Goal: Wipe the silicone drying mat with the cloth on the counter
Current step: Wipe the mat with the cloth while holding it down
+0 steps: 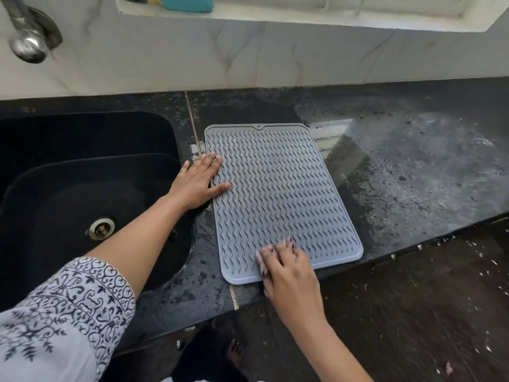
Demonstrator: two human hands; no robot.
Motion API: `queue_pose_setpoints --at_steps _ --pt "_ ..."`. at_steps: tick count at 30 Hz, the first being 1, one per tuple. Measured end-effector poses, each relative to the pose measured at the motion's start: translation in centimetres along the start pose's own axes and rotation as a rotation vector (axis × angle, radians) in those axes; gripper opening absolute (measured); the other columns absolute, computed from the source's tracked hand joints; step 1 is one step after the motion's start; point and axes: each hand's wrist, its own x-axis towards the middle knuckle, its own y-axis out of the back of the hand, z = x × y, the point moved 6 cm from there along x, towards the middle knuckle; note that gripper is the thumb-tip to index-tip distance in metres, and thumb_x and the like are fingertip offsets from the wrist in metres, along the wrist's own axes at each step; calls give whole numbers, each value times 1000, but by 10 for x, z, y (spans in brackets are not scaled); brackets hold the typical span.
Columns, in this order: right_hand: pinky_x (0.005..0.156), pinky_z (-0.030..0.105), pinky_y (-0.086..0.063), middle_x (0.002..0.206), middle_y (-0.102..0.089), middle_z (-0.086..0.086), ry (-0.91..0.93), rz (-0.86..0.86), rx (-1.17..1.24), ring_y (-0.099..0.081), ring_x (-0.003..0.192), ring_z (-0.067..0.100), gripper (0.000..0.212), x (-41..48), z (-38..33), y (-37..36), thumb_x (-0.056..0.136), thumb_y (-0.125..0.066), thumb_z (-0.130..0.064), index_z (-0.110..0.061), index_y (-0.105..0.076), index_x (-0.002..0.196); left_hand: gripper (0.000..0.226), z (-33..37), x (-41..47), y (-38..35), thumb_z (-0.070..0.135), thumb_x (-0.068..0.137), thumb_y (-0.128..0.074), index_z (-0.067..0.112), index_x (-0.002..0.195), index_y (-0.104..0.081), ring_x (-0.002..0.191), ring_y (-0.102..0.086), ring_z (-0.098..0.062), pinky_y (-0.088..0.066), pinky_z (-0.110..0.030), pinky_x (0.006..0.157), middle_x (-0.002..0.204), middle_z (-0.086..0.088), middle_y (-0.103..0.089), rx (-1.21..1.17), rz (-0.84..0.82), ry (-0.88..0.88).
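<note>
A grey silicone drying mat with wavy ridges lies flat on the black counter, its near edge close to the counter's front. My left hand rests flat and open on the mat's left edge, fingers spread. My right hand presses down on the mat's near edge, blurred by motion. A pale cloth shows under its fingers, mostly hidden by the hand.
A black sink with a metal drain lies left of the mat. A metal tap hangs at the top left. The wet black counter stretches right. A marble-tiled wall rises behind.
</note>
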Motion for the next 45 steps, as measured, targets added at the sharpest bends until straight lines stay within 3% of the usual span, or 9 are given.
queue_pose_setpoints --at_steps 3,11,16,22,25,32,36,40,45 --pt "79 36 -51 121 -54 -5 -51 -145 74 -49 99 22 34 -3 9 10 87 -54 -30 -28 -56 121 82 2 0 1 70 87 -28 28 152 0 147 6 -13 4 -43 117 160 5 7 -1 -8 2" --pt "91 39 -38 138 -45 1 -100 -12 86 -40 116 25 42 132 4 5 93 -44 -30 -26 -46 134 82 3 -1 2 70 87 -28 28 153 -1 147 5 -13 3 -43 117 161 5 5 6 1 6" --pt "74 33 -41 120 -53 1 -56 37 -20 -45 97 24 30 81 5 2 93 -46 -32 -21 -53 120 82 1 -1 2 70 87 -28 28 153 -1 147 6 -12 4 -42 117 161 5 6 0 -1 7" --pt "82 28 -44 122 -50 -10 -68 -281 42 -45 102 17 35 -17 9 14 90 -46 -34 -33 -49 125 81 3 -3 2 68 89 -29 28 152 0 147 7 -12 6 -41 116 160 5 7 -30 1 0" --pt "72 28 -52 103 -62 -12 -184 -385 252 -59 83 8 32 12 16 39 89 -50 -35 -40 -55 120 79 3 -3 4 65 90 -36 27 153 -5 147 3 -12 3 -41 117 160 6 2 -84 -11 -23" --pt "72 38 -53 93 -60 0 -187 -21 384 -61 80 20 33 194 -18 84 91 -50 -27 -28 -45 123 48 -39 28 52 24 94 -53 20 141 -45 135 -38 -18 -31 -40 111 145 3 -46 -144 266 3" --pt "80 42 -49 104 -65 7 -108 77 300 -59 96 29 26 298 -45 45 86 -49 -26 -23 -56 112 47 -57 65 58 27 100 -41 25 146 -34 144 -20 -18 -9 -44 116 154 8 -31 -91 153 15" --pt "100 46 -33 146 -39 4 -85 60 142 -33 130 31 42 320 -56 -17 86 -48 -29 -24 -51 128 50 -65 83 46 34 102 -31 27 151 -22 147 -7 -16 -2 -42 117 158 10 -17 -74 74 -18" --pt "94 44 -38 135 -49 6 -54 133 86 -40 119 34 42 324 -53 -22 86 -47 -29 -20 -52 127 52 -65 82 39 38 102 -28 28 152 -16 147 -3 -14 -1 -40 118 159 13 -12 -76 113 -6"
